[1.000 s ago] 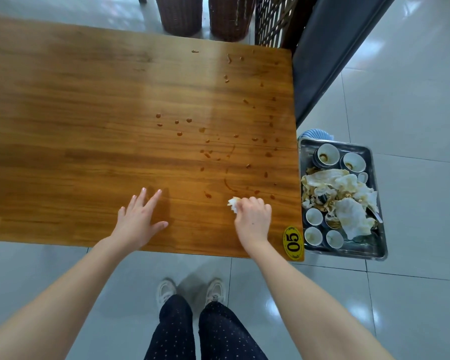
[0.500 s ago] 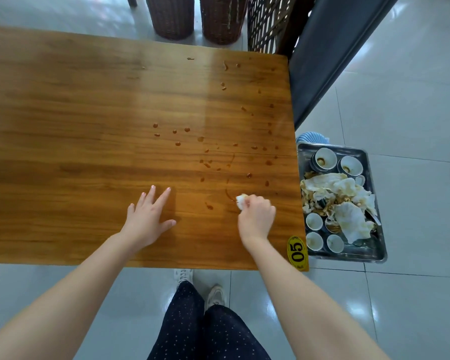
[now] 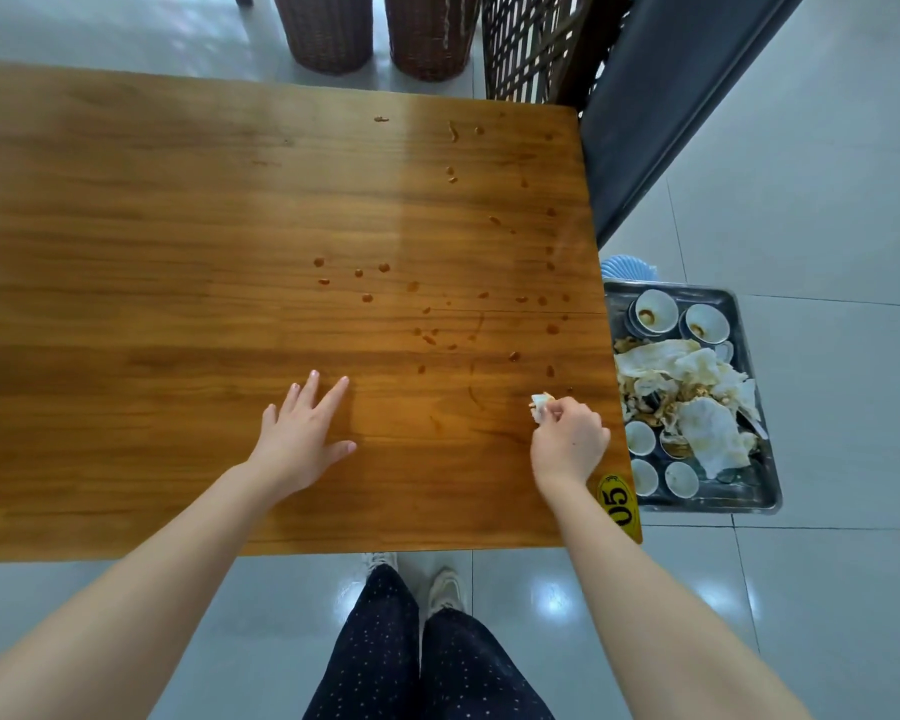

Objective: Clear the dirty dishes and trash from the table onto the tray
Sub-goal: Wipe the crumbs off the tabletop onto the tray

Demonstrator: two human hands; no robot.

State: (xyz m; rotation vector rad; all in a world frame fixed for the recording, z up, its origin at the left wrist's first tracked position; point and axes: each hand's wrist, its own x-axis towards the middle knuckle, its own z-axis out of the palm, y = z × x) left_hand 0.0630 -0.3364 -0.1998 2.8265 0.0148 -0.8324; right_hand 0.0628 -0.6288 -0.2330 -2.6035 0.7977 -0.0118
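Left hand [image 3: 302,433]: flat on table [image 3: 152,226], fingers spread, holding nothing.
Right hand [image 3: 567,439]: fingers curled round a small white tissue wad [image 3: 540,407], low over the table near its right edge.
Wad: light, soft, crushable (probably sauce-damp). Pinch it anywhere, firmly.
Sauce drops [image 3: 367,297]: scattered beyond.
Tray [image 3: 707,505]: beside the table's right edge, holding bowls [image 3: 655,311] and crumpled napkins [image 3: 707,433].

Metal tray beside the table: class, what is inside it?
The tray holds stained bowls, soiled napkins piled mid-tray, and small white cups. Whatever lies beneath the napkins is covered.
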